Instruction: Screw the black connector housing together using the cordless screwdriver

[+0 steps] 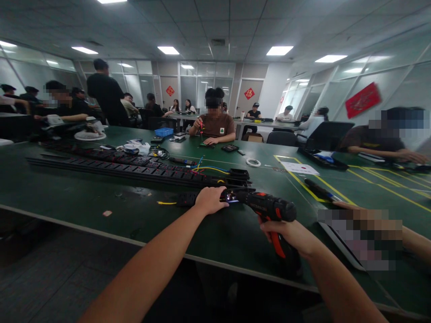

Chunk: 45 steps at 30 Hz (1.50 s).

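the right hand point(286, 231) grips one drill point(269, 206); the left hand point(209, 201) clasps one black strip point(187, 200), one yellow wire point(166, 203) at its end.

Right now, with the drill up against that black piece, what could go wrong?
1. Slip: the right hand holds the drill with its nose close to the fingers of the left hand; a skid could catch them.
2. Twist: only the left hand appears to steady the black piece, so torque might spin it.
3. Snag: the yellow wire sticks out at the piece's far-left end and might catch if it turns.
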Motion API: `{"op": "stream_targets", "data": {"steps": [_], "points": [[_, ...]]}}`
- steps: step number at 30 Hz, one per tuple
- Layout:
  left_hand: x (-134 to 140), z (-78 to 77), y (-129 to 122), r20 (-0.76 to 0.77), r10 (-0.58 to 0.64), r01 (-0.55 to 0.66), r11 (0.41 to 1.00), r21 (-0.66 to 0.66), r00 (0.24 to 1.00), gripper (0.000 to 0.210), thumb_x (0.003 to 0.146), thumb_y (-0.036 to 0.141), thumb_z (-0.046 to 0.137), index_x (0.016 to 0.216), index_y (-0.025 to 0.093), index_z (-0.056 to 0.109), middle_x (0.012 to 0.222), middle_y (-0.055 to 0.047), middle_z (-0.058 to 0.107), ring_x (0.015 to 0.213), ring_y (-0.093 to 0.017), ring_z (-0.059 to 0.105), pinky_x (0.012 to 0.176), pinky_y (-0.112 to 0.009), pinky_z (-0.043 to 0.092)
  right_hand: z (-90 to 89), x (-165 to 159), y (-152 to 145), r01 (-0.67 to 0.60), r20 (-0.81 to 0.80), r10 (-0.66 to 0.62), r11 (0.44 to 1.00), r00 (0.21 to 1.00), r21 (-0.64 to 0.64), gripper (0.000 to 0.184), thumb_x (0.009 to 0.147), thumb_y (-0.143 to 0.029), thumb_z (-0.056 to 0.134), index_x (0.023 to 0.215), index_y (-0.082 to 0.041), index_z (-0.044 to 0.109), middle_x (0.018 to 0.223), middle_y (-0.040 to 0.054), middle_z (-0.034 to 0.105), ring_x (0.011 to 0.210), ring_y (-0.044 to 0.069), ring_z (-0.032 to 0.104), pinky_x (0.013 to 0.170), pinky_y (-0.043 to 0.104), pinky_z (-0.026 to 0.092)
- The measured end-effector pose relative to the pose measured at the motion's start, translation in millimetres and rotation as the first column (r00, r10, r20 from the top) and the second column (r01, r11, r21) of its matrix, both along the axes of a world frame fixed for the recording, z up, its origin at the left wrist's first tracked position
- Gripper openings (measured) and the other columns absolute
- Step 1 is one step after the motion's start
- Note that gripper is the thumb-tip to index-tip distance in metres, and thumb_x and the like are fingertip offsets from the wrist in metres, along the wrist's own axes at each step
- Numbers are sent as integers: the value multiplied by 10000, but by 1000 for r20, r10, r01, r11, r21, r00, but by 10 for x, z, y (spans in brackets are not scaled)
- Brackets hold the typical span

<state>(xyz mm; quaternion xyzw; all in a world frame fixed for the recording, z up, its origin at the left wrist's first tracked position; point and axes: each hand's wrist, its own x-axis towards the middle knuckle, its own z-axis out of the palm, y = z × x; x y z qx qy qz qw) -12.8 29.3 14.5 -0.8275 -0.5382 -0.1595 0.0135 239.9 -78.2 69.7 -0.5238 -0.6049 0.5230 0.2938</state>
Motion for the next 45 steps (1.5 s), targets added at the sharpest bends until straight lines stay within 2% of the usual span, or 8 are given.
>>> {"op": "stream_targets", "data": {"steps": [12,19,28,37,45], "points": [[0,4,6,9,-9,9,1000,10,1000,644,832,613,690,1359,261,574,1216,-84,722,1111,-309,673,931,-406,493,21,-10,-16,5,15,-5,1000,1000,8,150,687,-310,691,762,-189,641,598,-21,601,588,167,559,593,294,434],[-10,27,-16,11,-6,6,1000,-6,1000,641,834,610,690,1365,272,568,1200,-85,726,1118,-306,672,945,-398,486,-35,36,-2,31,4,-31,999,1000,-25,259,705,-311,695,925,-175,683,606,-22,607,595,175,572,594,297,439],[-9,-14,14,12,-9,9,1000,14,1000,646,829,618,691,1357,265,573,1190,-89,731,1105,-311,679,928,-405,498,-45,41,15,24,12,-24,1000,1000,-2,339,707,-339,693,997,-164,689,587,-24,605,584,176,559,578,301,422],[-15,0,1,15,-9,9,1000,17,1000,647,828,616,694,1358,264,576,1177,-91,734,1091,-313,683,930,-403,496,-15,18,1,20,-1,-20,1000,1000,-12,198,700,-324,705,837,-183,681,599,-24,606,585,166,558,586,290,432],[-19,-17,15,24,-21,20,1000,24,999,638,829,620,690,1353,274,580,1178,-84,734,1096,-317,680,931,-410,496,-8,12,1,4,-10,-4,1000,1000,5,208,718,-367,716,793,-182,658,607,-15,606,582,168,555,589,299,435]]}}
